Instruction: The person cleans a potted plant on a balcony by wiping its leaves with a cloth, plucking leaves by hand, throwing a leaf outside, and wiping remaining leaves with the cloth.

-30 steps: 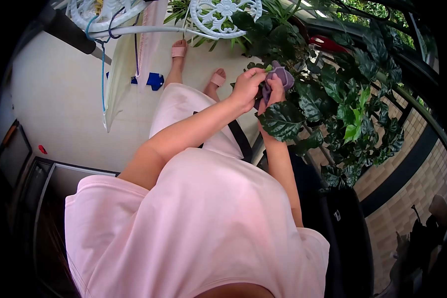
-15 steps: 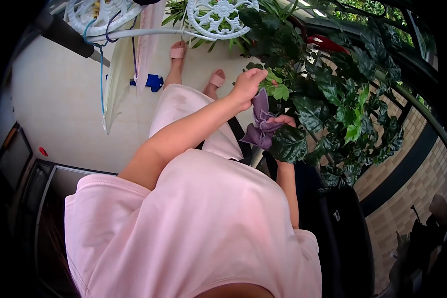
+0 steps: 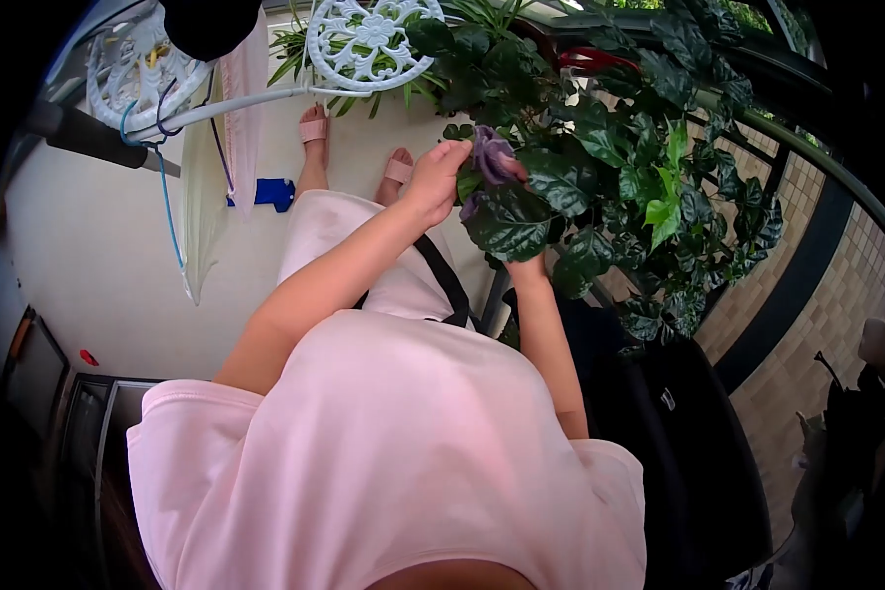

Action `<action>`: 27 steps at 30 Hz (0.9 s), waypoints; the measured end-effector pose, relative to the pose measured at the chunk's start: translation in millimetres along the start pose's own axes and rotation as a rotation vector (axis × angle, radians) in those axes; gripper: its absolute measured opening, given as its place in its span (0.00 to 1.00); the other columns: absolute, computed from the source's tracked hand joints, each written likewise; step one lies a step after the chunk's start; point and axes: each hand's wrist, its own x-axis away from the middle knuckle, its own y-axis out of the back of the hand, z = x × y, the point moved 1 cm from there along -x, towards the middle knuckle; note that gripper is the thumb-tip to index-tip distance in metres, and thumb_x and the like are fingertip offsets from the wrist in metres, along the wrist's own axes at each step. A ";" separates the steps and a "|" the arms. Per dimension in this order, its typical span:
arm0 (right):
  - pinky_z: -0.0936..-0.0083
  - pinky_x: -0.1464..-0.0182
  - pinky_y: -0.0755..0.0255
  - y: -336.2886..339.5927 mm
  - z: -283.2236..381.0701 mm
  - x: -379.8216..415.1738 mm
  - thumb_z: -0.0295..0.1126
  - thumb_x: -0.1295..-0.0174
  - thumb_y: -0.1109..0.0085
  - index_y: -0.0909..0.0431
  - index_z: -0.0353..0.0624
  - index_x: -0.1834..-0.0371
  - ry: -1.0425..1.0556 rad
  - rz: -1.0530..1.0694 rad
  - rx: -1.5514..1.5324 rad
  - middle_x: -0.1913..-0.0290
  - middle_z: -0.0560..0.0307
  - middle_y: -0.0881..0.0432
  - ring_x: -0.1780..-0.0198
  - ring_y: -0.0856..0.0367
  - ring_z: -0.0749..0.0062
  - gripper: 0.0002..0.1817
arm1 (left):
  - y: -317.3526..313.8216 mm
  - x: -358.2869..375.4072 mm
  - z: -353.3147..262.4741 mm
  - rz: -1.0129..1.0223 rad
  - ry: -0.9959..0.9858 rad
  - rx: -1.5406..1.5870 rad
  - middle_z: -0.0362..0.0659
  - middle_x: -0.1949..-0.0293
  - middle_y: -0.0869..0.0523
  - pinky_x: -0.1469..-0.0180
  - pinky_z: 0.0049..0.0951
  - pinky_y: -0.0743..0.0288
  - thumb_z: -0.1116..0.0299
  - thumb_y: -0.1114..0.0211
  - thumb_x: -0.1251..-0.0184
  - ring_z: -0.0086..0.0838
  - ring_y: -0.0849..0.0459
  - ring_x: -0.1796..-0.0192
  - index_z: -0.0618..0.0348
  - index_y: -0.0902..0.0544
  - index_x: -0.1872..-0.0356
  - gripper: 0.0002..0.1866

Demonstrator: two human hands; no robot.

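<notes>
Head view: reaching in at the leafy plant [image 3: 600, 167], far right; fingers narrowly pinched on the left hand [image 3: 439, 181], against the purple cloth [image 3: 492, 155]; holding that cloth, by the leaves, in the partly hidden right hand [image 3: 513, 169].

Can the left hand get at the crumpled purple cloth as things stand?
Likely yes: the left hand has its fingertips right by the purple cloth, and the big glossy dark green leaf sits lower, seemingly out of the way.
</notes>
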 end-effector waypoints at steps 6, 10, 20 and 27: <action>0.76 0.41 0.36 -18.4 30.7 -1.8 0.21 0.41 0.53 0.32 0.44 0.42 0.022 0.008 0.616 0.46 0.53 0.26 0.46 0.26 0.66 0.22 | 15.8 -7.0 -2.1 -0.017 0.042 -0.088 0.41 0.62 0.18 0.54 0.29 0.22 0.64 0.47 0.28 0.26 0.18 0.59 0.57 0.26 0.60 0.08; 0.72 0.38 0.37 55.8 5.4 -38.7 0.27 0.36 0.52 0.43 0.45 0.29 0.608 -0.257 1.184 0.37 0.48 0.30 0.41 0.29 0.61 0.30 | 1.7 -0.3 -12.3 -0.083 0.093 -0.241 0.44 0.60 0.18 0.52 0.33 0.21 0.65 0.48 0.28 0.30 0.16 0.59 0.58 0.27 0.58 0.08; 0.61 0.36 0.35 115.4 163.7 18.2 0.23 0.40 0.61 0.51 0.47 0.27 0.101 -0.313 0.188 0.31 0.41 0.40 0.35 0.33 0.52 0.35 | -3.0 7.1 -9.7 0.066 0.084 -0.330 0.47 0.60 0.18 0.59 0.28 0.20 0.69 0.53 0.28 0.31 0.15 0.62 0.60 0.27 0.59 0.07; 0.65 0.34 0.40 129.1 182.1 36.0 0.22 0.48 0.59 0.57 0.38 0.25 -0.027 -0.161 0.098 0.34 0.37 0.37 0.36 0.33 0.55 0.41 | 12.8 5.2 -13.1 0.023 0.121 -0.331 0.47 0.59 0.18 0.54 0.31 0.20 0.68 0.53 0.27 0.30 0.16 0.60 0.61 0.27 0.55 0.09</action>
